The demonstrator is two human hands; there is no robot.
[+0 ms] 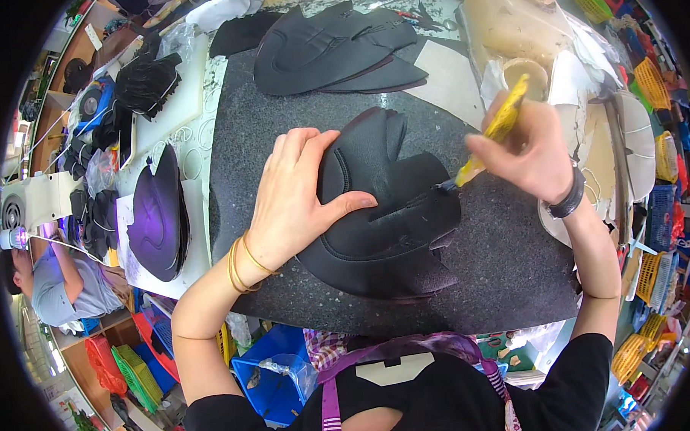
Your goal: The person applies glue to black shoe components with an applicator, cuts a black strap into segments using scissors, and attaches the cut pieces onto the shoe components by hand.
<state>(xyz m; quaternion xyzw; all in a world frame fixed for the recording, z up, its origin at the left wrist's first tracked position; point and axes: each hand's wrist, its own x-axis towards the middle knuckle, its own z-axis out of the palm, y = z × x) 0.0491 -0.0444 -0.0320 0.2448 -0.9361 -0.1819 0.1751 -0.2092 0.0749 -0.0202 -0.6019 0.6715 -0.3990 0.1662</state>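
A stack of black shoe-upper pieces with notched edges and a stitched curve lies in front of me on a dark speckled board. My left hand rests on the left side of the stack, fingers stretched out and thumb apart, holding nothing. In my right hand is a yellow-handled brush, gripped between thumb and fingers. Its dark bristle tip meets the right edge of the top piece, or hovers just over it; I cannot tell which.
More black upper pieces lie at the board's far edge, others on the left. At the far right stand a glue-stained plastic container and a round tub. A blue bin is below the front edge. Another person works at far left.
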